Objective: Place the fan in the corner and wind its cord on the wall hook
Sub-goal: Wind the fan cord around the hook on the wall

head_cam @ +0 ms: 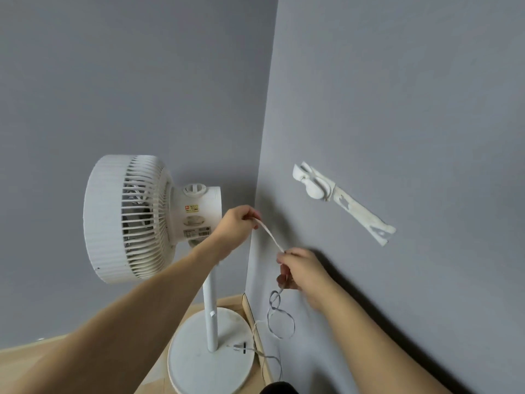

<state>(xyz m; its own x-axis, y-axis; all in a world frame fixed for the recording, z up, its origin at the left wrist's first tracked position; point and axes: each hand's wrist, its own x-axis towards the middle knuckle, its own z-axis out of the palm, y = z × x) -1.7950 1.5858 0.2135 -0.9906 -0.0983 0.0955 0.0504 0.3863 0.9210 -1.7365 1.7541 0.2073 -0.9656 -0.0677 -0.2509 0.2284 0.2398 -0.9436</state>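
Down by the corner, the fan [136, 220] is already being parked; its cord [271, 236] is being pinched taut between left hand [237, 223] and right hand [298, 270]. Looks light and floppy, so it's probably best gripped near the wall hook [315, 184].

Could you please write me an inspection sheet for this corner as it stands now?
Surface: wooden floor, bare where visible.
Job's things: fan upright in the corner on its round base; white hook on the right wall, no cord on it.
Clutter: nothing seen.
Hands: left hand and right hand pinch a cord stretched between them.
Cables: slack hangs in loops below the right hand; plug lies on the base.
Surroundings: grey walls.
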